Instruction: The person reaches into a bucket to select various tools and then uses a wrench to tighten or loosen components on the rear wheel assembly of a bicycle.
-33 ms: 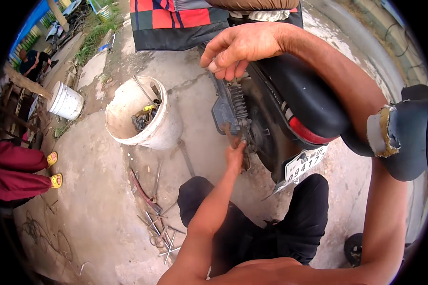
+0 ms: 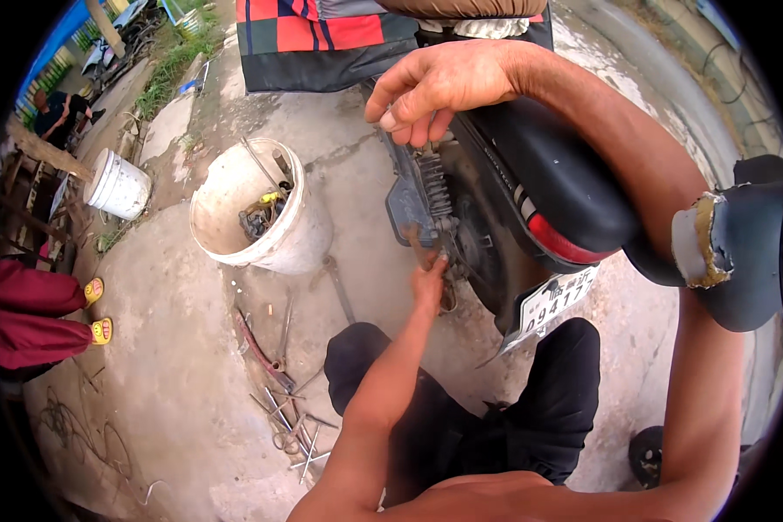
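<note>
Scooter point(image 2: 506, 196) stood aslant from the upper centre of the frame toward the right, its black seat point(image 2: 557, 165) and red tail light point(image 2: 558, 242) above a white plate point(image 2: 555, 303). At the centre of the frame the left hand point(image 2: 428, 283) reached the scooter's lower rear, just below the coil spring point(image 2: 437, 187) and beside the rear wheel point(image 2: 483, 248); its grip looked narrow, but I could not tell what it held, as the fingers were blurred. In the upper centre the right hand point(image 2: 461, 80) hung loosely over the scooter, its grip relaxed and fairly wide, fingers half curled. To the left of the centre stood a large white bucket point(image 2: 309, 230) with metal tools and a yellow item point(image 2: 271, 197) inside. Below it, in the lower centre-left, a curved red bar point(image 2: 261, 351) and several metal tools point(image 2: 309, 444) lay on the concrete floor point(image 2: 174, 348). A smaller white bucket point(image 2: 120, 187) tilted at the upper left. At the left edge showed a person in maroon trousers point(image 2: 39, 304) and 2 yellow sandals point(image 2: 102, 331); farther up sat another person point(image 2: 56, 120). A red-and-black checked cover point(image 2: 348, 35) filled the top centre.
</note>
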`<action>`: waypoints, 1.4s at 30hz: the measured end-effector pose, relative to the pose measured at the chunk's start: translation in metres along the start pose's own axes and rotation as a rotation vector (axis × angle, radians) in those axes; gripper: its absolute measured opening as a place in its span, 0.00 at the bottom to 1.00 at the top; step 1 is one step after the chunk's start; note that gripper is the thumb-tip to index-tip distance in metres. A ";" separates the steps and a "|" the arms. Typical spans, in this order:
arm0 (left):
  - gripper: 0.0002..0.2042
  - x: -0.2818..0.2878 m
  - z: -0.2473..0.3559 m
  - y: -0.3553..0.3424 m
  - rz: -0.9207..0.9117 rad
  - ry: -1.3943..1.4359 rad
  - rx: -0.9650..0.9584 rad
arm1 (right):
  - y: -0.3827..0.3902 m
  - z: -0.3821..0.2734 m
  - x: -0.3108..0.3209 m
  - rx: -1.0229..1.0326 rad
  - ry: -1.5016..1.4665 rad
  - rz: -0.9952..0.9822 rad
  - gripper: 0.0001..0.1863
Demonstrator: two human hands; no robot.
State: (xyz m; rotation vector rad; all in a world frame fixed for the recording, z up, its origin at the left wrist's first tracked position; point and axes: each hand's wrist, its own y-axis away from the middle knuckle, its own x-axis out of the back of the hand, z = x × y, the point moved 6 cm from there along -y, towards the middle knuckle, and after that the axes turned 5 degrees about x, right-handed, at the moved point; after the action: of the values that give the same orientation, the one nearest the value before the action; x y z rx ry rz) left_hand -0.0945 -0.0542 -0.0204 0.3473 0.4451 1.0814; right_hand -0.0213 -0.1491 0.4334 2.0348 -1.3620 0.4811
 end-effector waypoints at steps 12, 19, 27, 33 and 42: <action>0.17 -0.001 -0.001 -0.020 0.061 -0.177 -0.099 | -0.010 -0.006 -0.004 -0.024 0.001 -0.069 0.29; 0.20 0.037 0.023 -0.005 0.115 -0.483 -0.149 | -0.031 0.001 -0.017 0.032 -0.111 -0.112 0.30; 0.22 -0.019 0.032 -0.012 0.055 -0.501 -0.226 | 0.002 -0.001 0.002 -0.061 -0.003 -0.050 0.28; 0.22 0.019 0.012 -0.018 0.128 -0.428 -0.236 | -0.017 -0.001 -0.006 0.034 -0.049 -0.017 0.28; 0.10 0.069 -0.004 0.020 0.133 -0.779 -0.399 | -0.006 0.003 -0.001 -0.009 0.004 -0.024 0.29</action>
State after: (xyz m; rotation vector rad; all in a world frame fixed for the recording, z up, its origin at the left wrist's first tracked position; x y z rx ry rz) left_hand -0.0845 0.0171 -0.0261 0.4130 -0.4875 1.0450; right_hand -0.0161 -0.1490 0.4288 2.0396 -1.3339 0.4679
